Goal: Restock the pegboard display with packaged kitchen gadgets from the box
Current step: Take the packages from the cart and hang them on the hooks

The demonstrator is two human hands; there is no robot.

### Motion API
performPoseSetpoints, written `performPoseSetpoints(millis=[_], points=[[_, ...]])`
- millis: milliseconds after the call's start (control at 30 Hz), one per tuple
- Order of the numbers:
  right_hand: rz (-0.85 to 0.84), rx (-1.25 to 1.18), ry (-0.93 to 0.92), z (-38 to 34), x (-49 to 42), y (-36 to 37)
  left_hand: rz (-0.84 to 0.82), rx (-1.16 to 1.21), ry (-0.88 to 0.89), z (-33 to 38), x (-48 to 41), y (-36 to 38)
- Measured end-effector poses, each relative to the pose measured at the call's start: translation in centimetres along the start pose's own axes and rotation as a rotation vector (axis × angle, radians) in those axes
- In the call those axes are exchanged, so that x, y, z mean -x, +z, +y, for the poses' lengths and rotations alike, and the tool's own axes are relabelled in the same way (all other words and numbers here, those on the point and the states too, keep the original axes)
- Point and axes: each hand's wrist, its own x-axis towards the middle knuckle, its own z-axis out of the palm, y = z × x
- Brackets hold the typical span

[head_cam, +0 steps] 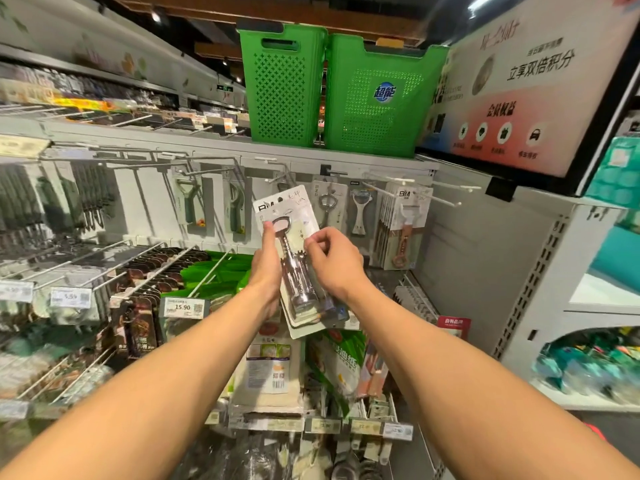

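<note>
A small stack of carded corkscrew packages is held up in front of the pegboard display, tilted with its top toward the upper left. My left hand grips the stack along its left edge, thumb on the front card. My right hand pinches the right edge of the front card near the corkscrew's arms. The top of the cards sits just below a bare metal peg. The box is not in view.
Peelers and bottle openers hang on neighbouring pegs, with a full row of carded openers at right. Two green baskets stand on the top shelf. Long pegs with price tags jut out at lower left.
</note>
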Motion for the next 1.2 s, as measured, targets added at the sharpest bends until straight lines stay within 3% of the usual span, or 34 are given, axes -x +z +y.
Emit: performPoseSetpoints(millis=[67, 267, 500, 567, 733, 833, 1200], points=[[-0.016, -0.048, 0.009, 0.2, 0.3, -0.1, 0.007, 0.014, 0.027, 0.5, 0.8, 0.1], [-0.005, -0.336, -0.012, -0.1, 0.9, -1.1, 0.308, -0.086, 0.069, -1.6, -3.2, -1.6], [0.133, -0.489, 0.160, 0.5, 0.8, -2.4, 0.460, -0.140, 0.110, 0.1, -1.0, -2.5], [0.188, -0.498, 0.203, 1.0, 0.6, -2.7, 0.403, -0.133, 0.099, 0.4, -0.9, -2.5], [0.275, -0.374, 0.270, 1.9, -0.6, -1.8, 0.018, -0.049, 0.125, 1.1, 1.1, -0.1], [0.300, -0.334, 0.275, 1.9, -1.4, -1.1, -0.104, -0.013, 0.143, 1.6, 1.1, 1.4], [0.320, -0.307, 0.336, 3.1, -4.7, 0.5, -0.040, 0.038, 0.113, 0.9, -3.0, 2.4]])
